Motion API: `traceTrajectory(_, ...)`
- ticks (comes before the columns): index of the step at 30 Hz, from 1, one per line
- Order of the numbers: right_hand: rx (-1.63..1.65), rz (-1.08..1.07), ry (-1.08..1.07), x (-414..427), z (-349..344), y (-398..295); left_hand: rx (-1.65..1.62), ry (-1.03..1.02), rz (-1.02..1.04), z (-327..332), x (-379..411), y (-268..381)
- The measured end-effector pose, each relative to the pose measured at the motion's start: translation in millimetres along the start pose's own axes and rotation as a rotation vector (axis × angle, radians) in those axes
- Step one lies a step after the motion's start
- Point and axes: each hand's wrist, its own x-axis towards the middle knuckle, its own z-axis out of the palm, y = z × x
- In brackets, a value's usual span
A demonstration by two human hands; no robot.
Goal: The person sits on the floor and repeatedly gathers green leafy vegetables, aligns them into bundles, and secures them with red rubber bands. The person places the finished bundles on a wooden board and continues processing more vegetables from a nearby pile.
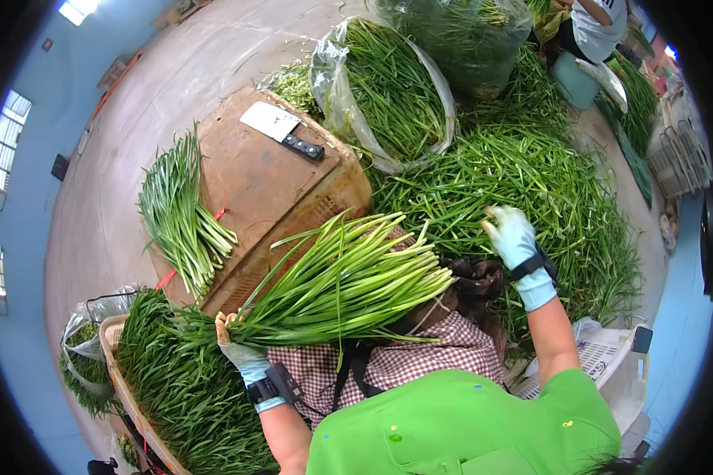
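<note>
My gloved left hand grips the leafy end of a bunch of garlic chives. The pale stalk ends fan out to the right above my lap, over a checked apron. My gloved right hand is off to the right with fingers apart and nothing in them, over a large heap of loose green leaves. Ahead, a tied bundle of chives lies on a brown board. A cleaver with a black handle rests flat at the board's far end.
Left of me stands a crate filled with chives. An open clear plastic bag of greens sits beyond the board, with another full bag behind. A white crate is at my right. Another person sits at the far right.
</note>
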Motion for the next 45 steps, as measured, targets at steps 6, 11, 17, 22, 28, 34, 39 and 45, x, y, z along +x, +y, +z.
traceTrajectory(6, 0.672, -0.781, -0.225, 59, 11, -155, 0.063, -0.036, 0.023, 10, 0, 2)
traceTrajectory(11, 0.897, -0.557, -0.628, 68, 38, -191, -0.015, -0.192, 0.101, 17, -2, 8)
traceTrajectory(17, 1.377, -0.093, -0.677, 69, 44, -170, 0.052, -0.309, 0.169, 22, -3, 5)
traceTrajectory(22, 1.666, 0.047, -0.448, 73, 58, -151, 0.029, -0.256, 0.17, 25, 1, 2)
traceTrajectory(28, 1.405, 0.129, -0.247, 67, 80, -120, -0.12, -0.186, 0.087, 18, 0, 6)
traceTrajectory(34, 0.183, 0.434, -0.15, 86, 57, -34, -0.086, -0.292, 0.094, 12, 2, 7)
traceTrajectory(39, 0.069, 0.026, -0.074, 83, 43, -57, -0.149, -0.299, 0.081, 20, 1, 4)
traceTrajectory(45, 0.694, -0.485, -0.659, 84, 64, -150, -0.068, -0.202, 0.102, 27, 1, 6)
